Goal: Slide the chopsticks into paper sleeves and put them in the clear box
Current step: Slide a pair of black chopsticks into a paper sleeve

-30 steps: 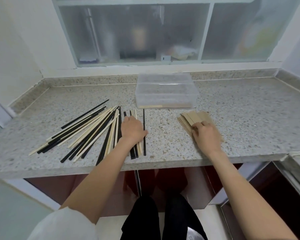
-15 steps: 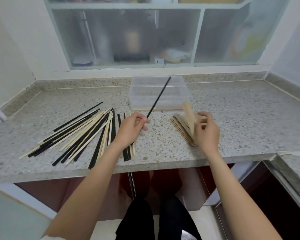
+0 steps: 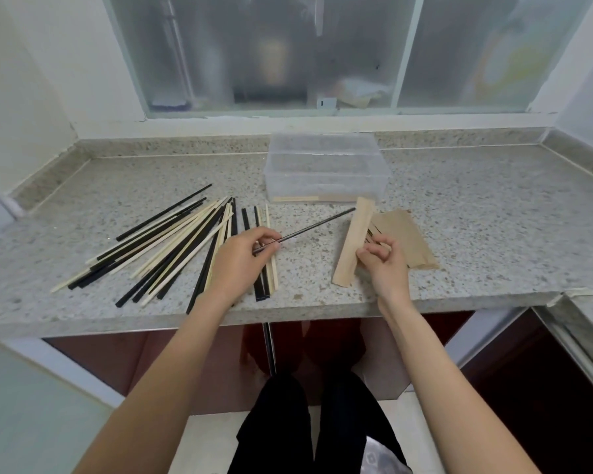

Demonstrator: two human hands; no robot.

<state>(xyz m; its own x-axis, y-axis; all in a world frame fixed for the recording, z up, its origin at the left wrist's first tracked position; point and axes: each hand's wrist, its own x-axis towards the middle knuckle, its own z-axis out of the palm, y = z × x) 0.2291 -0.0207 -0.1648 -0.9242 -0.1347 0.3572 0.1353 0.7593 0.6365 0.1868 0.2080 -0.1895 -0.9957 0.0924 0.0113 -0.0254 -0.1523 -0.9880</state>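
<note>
Head view: one black chopstick aimed at a lifted paper sleeve, ready for insertion.

The left hand (image 3: 240, 265) has its fingertips (image 3: 269, 246) pinched together on the near end of the black chopstick (image 3: 317, 227), holding it low and nearly level so that its far tip points at the upper end of the paper sleeve (image 3: 353, 242). The right hand (image 3: 386, 265) clamps the sleeve along its lower edge with thumb and fingers, tilting it off the granite countertop (image 3: 493, 217), probably to present the mouth; whether the mouth is open cannot be resolved. Tip and sleeve are near, not yet engaged. Remaining sleeves (image 3: 404, 237) lie stacked just behind the right hand. Loose black and pale chopsticks (image 3: 172, 249) lie fanned at left. The clear box (image 3: 326, 172) stands behind, with what appears to be sleeved pieces on its floor.
</note>
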